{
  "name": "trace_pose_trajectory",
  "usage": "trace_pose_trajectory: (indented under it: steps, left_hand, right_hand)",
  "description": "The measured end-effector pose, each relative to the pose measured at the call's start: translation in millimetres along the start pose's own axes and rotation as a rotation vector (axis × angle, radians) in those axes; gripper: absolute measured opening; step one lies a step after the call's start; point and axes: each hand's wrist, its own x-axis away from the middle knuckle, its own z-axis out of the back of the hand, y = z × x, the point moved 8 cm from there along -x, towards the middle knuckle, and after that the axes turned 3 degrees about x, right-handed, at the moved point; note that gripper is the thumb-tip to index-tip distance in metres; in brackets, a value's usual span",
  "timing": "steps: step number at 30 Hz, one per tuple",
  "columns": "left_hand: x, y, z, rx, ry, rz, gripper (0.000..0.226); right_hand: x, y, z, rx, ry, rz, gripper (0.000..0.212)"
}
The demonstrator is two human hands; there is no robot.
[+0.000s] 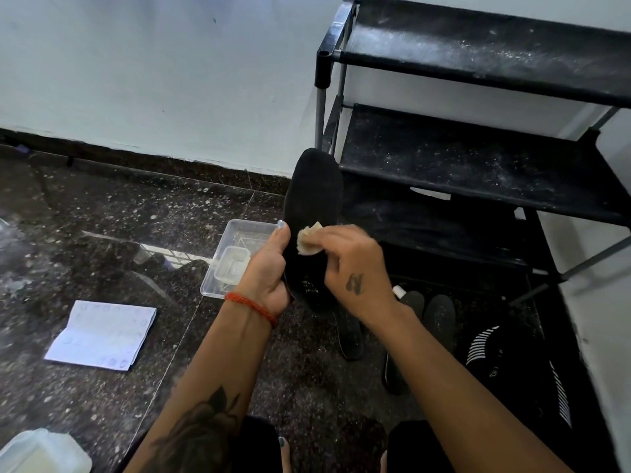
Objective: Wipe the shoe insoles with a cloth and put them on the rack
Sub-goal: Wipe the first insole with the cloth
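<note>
Speckled dark floor (dusty), pale wall, black rack alongside

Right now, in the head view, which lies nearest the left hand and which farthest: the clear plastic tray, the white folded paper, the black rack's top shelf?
From the left hand:
1. Clear plastic tray, just left of it.
2. White folded paper, on the floor, lower left.
3. Black rack's top shelf, upper right.

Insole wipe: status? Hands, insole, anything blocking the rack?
Left hand grips insole upright. Right hand pinches cloth against it. Two more insoles on floor. Rack shelves dusty, nothing in the way.
</note>
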Motion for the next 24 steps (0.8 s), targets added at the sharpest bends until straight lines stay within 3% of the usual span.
trace_pose_trajectory:
  steps: [3,6,9,12,18,22,24]
  left_hand:
    - [0.3,0.4,1.2,-0.004,-0.001,0.001,0.048]
    - [-0.5,2.1,-0.9,-0.029,0.001,-0.027,0.048]
    - [-0.8,6.0,-1.8,-0.018,0.001,-0.053,0.046]
    - [-0.4,4.2,-2.8,-0.002,-0.013,-0.035,0.046]
    - [-0.1,0.0,1.9,0.012,0.001,0.029,0.051]
    - [-2.4,1.6,1.3,-0.016,-0.002,0.005,0.050]
    - [-2.8,1.8,-1.3,-0.013,-0.036,0.010,0.050]
  right_hand:
    - [2.6,-8.0,-8.1,-0.010,-0.118,0.089,0.031]
    - [1.6,10.6,-0.5,0.093,-0.138,0.002,0.036]
    - [-1.7,32.1,20.8,0.081,0.008,-0.186,0.030]
    - [-3.0,17.9,28.0,0.001,0.141,-0.139,0.031]
    - [4.3,-12.9,-13.8,-0.015,-0.155,0.074,0.030]
    - [1.8,10.8,-2.0,0.076,-0.189,-0.031,0.026]
    - [-0.4,25.5,11.1,0.072,-0.079,-0.145,0.019]
